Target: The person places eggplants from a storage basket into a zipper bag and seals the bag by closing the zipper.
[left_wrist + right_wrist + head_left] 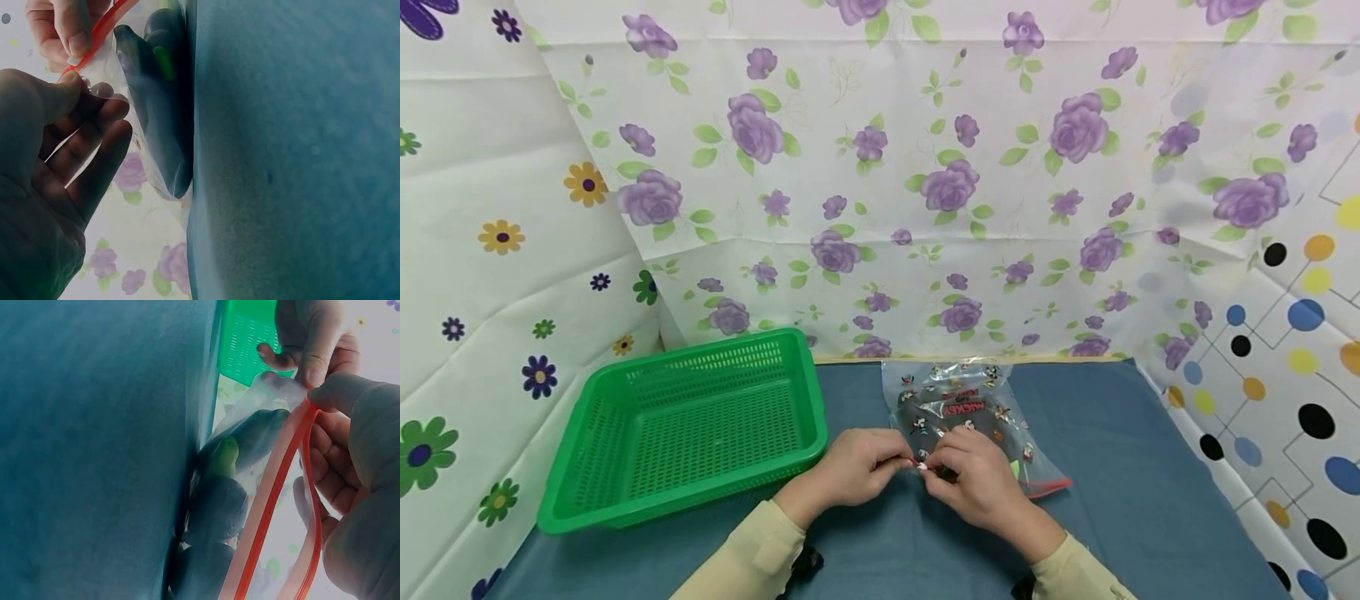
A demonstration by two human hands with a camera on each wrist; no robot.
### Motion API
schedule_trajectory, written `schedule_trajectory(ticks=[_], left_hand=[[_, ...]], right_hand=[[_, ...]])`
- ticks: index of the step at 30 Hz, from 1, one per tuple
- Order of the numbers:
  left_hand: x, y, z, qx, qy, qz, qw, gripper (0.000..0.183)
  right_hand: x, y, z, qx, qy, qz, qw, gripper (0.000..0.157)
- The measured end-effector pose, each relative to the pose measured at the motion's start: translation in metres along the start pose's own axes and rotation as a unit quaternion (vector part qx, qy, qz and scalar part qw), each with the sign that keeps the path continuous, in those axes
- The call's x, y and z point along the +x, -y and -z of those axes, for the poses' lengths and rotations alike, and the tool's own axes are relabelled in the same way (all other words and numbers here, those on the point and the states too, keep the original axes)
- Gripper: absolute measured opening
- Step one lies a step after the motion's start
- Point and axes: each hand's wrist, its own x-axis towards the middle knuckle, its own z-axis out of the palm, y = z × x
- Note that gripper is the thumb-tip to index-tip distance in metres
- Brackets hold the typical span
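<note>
A clear zip bag (958, 383) with cartoon prints lies on the table, its red zip strip (1048, 487) facing the person. Dark, smooth vegetables that look like eggplants (215, 509) are inside, with a green part showing among them. At the bag's left corner my left hand (861, 467) pinches the end of the strip between thumb and forefinger. Right beside it my right hand (973, 479) pinches the strip at a small white slider (74, 61). In the right wrist view the strip's two red edges stand apart beyond my right hand.
A green plastic basket (685, 500) with perforated walls stands on the left of the blue-covered table (1127, 500). Flowered sheeting (865, 192) hangs behind, and a dotted sheet (1285, 375) borders the right side.
</note>
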Motion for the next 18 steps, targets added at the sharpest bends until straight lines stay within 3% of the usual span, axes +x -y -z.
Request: schedule_trajectory(ticks=[10,18], left_hand=[[0.002,0.001,0.003,0.033,-0.037,0.009,0.9987,0.005],[0.001,0.0,0.005,0.045,-0.037,0.026,0.998,0.005]], right_hand=[[-0.003,-0.008,0.006,-0.036,-0.008,0.031,0.999,0.009],[-0.005,-0.016,0.017,-0.047,0.008,0.033,0.998,0.009]])
